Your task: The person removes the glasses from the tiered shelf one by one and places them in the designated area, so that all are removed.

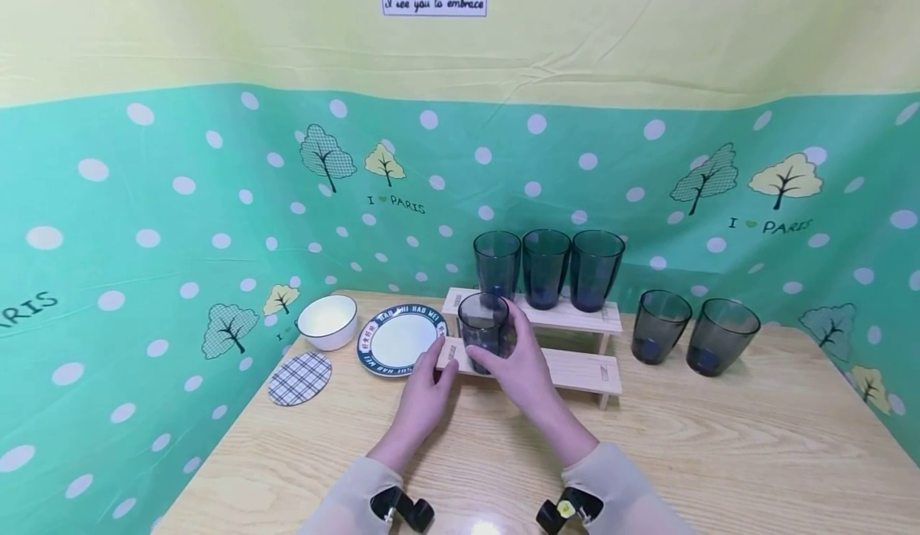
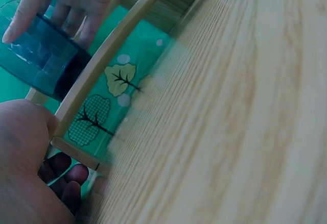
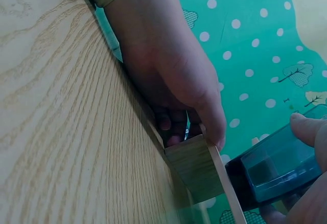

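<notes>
My right hand [image 1: 526,369] holds a dark tinted drinking glass [image 1: 483,311] upright, thumb across its front and fingers round the far side. The glass's base is right at the lower step of a two-tier wooden rack [image 1: 575,367], toward its left end. My left hand [image 1: 424,398] grips that end of the lower step; in the right wrist view its thumb lies on the board and its fingers curl below. Three similar glasses [image 1: 546,267] stand in a row on the upper step.
Two more dark glasses [image 1: 660,323] stand on the table right of the rack. To the left are a white plate [image 1: 402,343] with a blue patterned rim, a white bowl [image 1: 327,319] and a round checked coaster [image 1: 300,378]. A green dotted cloth [image 1: 180,279] hangs behind.
</notes>
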Motion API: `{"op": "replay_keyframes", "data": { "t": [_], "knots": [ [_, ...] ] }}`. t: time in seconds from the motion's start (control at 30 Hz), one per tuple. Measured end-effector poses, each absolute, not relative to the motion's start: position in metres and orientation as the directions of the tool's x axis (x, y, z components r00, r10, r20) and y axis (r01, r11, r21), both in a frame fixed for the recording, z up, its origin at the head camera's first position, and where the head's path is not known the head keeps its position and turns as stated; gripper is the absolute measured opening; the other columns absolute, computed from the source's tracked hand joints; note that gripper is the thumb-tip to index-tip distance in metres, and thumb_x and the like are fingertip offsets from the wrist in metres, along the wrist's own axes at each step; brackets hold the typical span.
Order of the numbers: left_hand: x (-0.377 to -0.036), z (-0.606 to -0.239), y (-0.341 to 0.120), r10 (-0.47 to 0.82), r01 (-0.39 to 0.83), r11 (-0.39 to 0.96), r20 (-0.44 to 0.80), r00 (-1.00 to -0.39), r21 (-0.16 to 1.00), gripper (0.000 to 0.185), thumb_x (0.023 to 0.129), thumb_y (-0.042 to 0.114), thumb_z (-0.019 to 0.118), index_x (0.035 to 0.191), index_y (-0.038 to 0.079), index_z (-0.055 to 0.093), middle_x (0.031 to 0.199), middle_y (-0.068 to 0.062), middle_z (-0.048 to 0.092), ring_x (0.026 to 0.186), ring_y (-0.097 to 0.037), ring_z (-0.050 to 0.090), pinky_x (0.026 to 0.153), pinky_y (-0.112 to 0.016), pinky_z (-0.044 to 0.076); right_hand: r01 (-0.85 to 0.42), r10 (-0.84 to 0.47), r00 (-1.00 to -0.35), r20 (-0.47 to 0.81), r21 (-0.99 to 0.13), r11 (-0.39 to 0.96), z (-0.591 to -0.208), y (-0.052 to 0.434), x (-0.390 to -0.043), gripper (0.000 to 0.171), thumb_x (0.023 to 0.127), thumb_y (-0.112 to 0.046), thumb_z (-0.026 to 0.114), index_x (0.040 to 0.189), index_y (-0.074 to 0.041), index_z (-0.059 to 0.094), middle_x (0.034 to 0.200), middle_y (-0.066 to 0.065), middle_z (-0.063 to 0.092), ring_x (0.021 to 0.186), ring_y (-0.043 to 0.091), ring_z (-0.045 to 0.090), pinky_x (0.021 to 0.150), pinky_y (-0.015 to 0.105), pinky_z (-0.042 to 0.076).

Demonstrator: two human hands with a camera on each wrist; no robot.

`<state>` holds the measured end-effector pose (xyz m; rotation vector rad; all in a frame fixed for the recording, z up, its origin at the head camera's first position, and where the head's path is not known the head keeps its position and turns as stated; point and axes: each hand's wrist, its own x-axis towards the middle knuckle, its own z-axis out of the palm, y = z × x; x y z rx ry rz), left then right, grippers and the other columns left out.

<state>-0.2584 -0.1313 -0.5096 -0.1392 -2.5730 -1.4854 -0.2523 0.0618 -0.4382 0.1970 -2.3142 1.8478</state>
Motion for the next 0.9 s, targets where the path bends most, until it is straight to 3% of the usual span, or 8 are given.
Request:
{"op": "replay_keyframes", "data": {
  "t": [0.4, 0.7, 0.9],
  "knots": [
    [-0.258, -0.509, -0.130, -0.011, 0.165, 0.503, 0.197, -0.980, 0.848, 0.064, 0.115, 0.033, 0.061, 0.170, 0.007, 0.042, 0.155, -0.024, 0.057, 0.148, -0.041, 0.052, 0.128, -0.058, 0.038, -0.173, 0.016, -0.983, 0.184, -0.950, 0.260, -0.431, 0.066, -0.248, 0.098, 0.089, -0.031, 0.096, 0.169, -0.024, 0.039, 0.160, 0.012, 0.056, 0.148, 0.036, 0.053, 0.122, 0.059, 0.046],
    [-0.259, -0.511, -0.130, -0.020, 0.163, 0.506, 0.201, -0.979, 0.847, 0.064, 0.114, 0.032, 0.061, 0.170, 0.006, 0.042, 0.155, -0.024, 0.058, 0.148, -0.041, 0.053, 0.128, -0.057, 0.037, -0.162, 0.041, -0.983, 0.179, -0.951, 0.264, -0.426, 0.078, -0.240, 0.101, 0.084, -0.030, 0.101, 0.167, -0.023, 0.044, 0.147, 0.012, 0.063, 0.137, 0.031, 0.061, 0.116, 0.053, 0.053],
    [-0.257, -0.509, -0.130, -0.021, 0.157, 0.493, 0.192, -0.981, 0.856, 0.064, 0.115, 0.031, 0.061, 0.170, 0.007, 0.041, 0.157, -0.024, 0.056, 0.150, -0.041, 0.050, 0.130, -0.057, 0.035, -0.149, 0.012, -0.988, 0.157, -0.959, 0.239, -0.416, 0.095, -0.226, 0.096, 0.087, -0.030, 0.099, 0.165, -0.027, 0.044, 0.149, 0.012, 0.060, 0.132, 0.038, 0.066, 0.108, 0.053, 0.060]
  ]
}}
